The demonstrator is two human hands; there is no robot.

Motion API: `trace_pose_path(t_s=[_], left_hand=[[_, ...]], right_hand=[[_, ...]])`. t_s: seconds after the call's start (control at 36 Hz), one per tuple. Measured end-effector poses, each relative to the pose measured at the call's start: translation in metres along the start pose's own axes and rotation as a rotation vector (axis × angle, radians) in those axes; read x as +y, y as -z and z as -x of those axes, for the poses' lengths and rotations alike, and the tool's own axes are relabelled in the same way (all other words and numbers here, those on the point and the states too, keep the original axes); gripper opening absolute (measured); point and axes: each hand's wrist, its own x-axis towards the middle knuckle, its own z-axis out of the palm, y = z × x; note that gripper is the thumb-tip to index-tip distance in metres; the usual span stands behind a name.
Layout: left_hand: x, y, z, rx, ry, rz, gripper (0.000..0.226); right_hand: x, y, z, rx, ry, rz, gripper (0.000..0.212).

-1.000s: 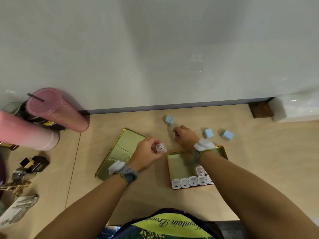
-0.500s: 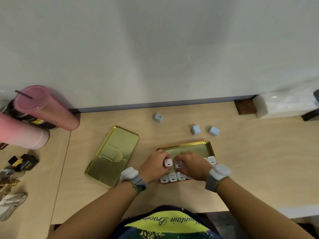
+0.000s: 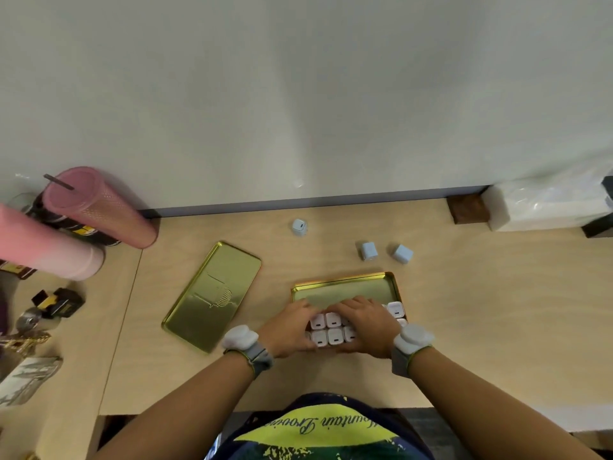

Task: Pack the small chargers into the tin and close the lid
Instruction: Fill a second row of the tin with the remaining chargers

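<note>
The open gold tin (image 3: 345, 281) lies on the wooden table in front of me. Two rows of white chargers (image 3: 326, 329) fill its near part, and one more charger (image 3: 396, 308) shows at the right end. My left hand (image 3: 287, 330) clasps the left end of the rows, fingers behind and thumb in front. My right hand (image 3: 365, 327) covers and grips the chargers to the right, hiding several. The tin's far half is bare. The gold lid (image 3: 212, 295) lies inside-up to the left. Three loose pale-blue chargers lie beyond the tin: one (image 3: 299, 226) far back, two (image 3: 369, 250) (image 3: 402, 253) at right.
Two pink tumblers (image 3: 96, 207) (image 3: 46, 247) lie at the far left, with small dark items (image 3: 58, 302) and keys below them. A white box (image 3: 544, 207) and a dark wooden block (image 3: 466, 209) stand against the wall at the back right.
Both hands carried a charger each from the table behind the tin down into it. A second row now sits behind the first. The view has tilted toward me.
</note>
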Motion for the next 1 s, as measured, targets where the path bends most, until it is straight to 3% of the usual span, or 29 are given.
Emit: trace_pose_path(t_s=[0.22,0.31,0.39,0.44,0.53,0.61,0.72,1.0], left_hand=[[0.002,0.004,0.0,0.09,0.029,0.103,0.067],[0.004,0.015,-0.006,0.231,0.089,0.201,0.058],[-0.001,0.034,-0.021,0.418,0.161,0.245,0.037],[-0.006,0.047,-0.036,0.541,0.202,0.271,0.027],[-0.013,0.066,-0.062,0.61,0.264,0.31,0.02],[-0.016,0.082,-0.087,0.603,0.329,0.33,0.034],[-0.017,0.091,-0.11,0.546,0.351,0.276,0.041],[0.017,0.07,-0.127,0.553,0.297,0.226,0.018]], right_hand=[[0.001,0.0,0.006,0.057,0.017,-0.027,0.069],[0.01,0.009,0.007,0.222,-0.009,-0.094,0.064],[0.026,0.028,0.003,0.472,-0.085,-0.155,0.039],[0.042,0.042,0.0,0.54,-0.192,-0.176,0.03],[0.066,0.06,0.0,0.453,-0.427,-0.172,0.039],[0.088,0.068,0.004,0.336,-0.56,-0.207,0.048],[0.108,0.068,0.011,0.259,-0.554,-0.18,0.052],[0.128,0.075,0.001,0.304,-0.406,-0.289,0.051]])
